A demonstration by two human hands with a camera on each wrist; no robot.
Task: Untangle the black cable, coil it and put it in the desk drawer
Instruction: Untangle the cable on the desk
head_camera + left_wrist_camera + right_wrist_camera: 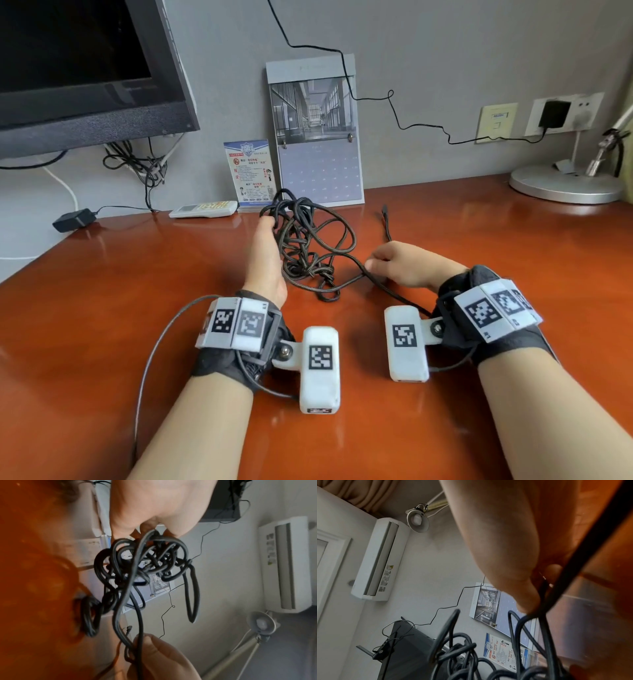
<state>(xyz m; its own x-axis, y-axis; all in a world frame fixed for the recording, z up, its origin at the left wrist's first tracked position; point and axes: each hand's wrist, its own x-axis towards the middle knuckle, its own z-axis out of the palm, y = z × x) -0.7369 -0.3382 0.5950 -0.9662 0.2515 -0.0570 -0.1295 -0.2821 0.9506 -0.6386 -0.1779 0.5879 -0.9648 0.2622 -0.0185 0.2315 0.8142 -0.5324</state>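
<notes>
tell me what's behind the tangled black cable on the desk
Behind the cable a calendar and a small card lean on the wall, with a remote alongside. The cable covers the card's lower corner.

Tangled cable [308,246] on desk [479,274], between hands, before calendar [317,137].

The left hand's [265,260] fingertips are hidden behind the black cable [308,246] tangle. The monitor [85,68] is cut off by the head view's edge. The calendar's [320,171] numerals are blurred.
</notes>
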